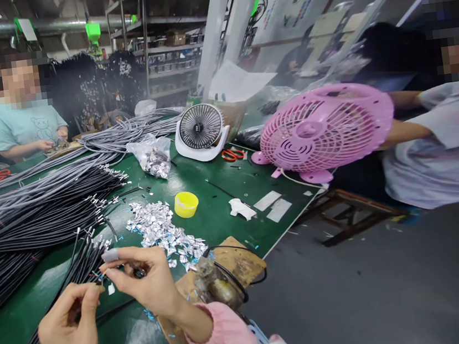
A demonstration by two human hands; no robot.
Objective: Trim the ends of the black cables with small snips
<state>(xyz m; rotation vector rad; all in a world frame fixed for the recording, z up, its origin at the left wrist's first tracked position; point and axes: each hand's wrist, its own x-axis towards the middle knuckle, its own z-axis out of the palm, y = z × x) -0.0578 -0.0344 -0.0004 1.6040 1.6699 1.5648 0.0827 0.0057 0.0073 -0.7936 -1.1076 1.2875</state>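
My left hand (71, 331) is closed, thumb and forefinger pinching a black cable near its end. Just beside it my right hand (146, 280), with grey tape on a fingertip, pinches at the thin coloured wires (98, 276) of that end; the exact grip is partly hidden by the fingers. Under and behind the hands lies a bundle of black cables (72, 272) with stripped, pale ends. A heap of small silvery foil pieces (156, 225) is spread on the green table (214, 218) past my right hand, close to a yellow round tub (186, 204).
Grey cables (124, 132) stretch across the back left. A clear bag (152, 156), a white fan (201, 131), orange scissors (233, 154) and a pink fan (320, 127) stand farther off. A machine (216, 282) sits by my right forearm. One person sits across, another at right.
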